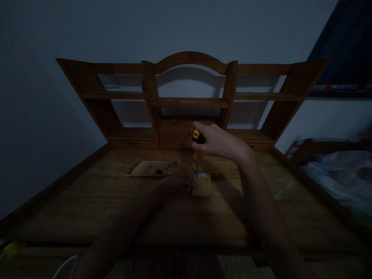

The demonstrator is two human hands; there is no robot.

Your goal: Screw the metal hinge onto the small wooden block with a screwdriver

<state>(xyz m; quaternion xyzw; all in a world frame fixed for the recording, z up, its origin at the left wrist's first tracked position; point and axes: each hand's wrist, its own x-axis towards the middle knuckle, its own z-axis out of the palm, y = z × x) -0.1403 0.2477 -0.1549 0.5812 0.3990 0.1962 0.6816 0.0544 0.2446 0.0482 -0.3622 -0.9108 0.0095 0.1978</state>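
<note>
My right hand point(215, 138) is wrapped round the handle of a yellow and black screwdriver point(197, 155), which stands upright with its shaft pointing down. The tip meets a small metal hinge point(201, 174) at the back edge of a small wooden block point(202, 186). From the left, my left hand point(182, 181) grips that block, with fingertips on its edge near the hinge. Dim light hides part of the left fingers. Any screw under the tip is too small to make out.
The block lies on a wooden desk point(122, 211) with a shelf unit point(188, 102) at its back. Left of the hinge is a pale board or bag point(155, 167) with small dark bits on it. A small metal piece point(100, 168) lies farther left.
</note>
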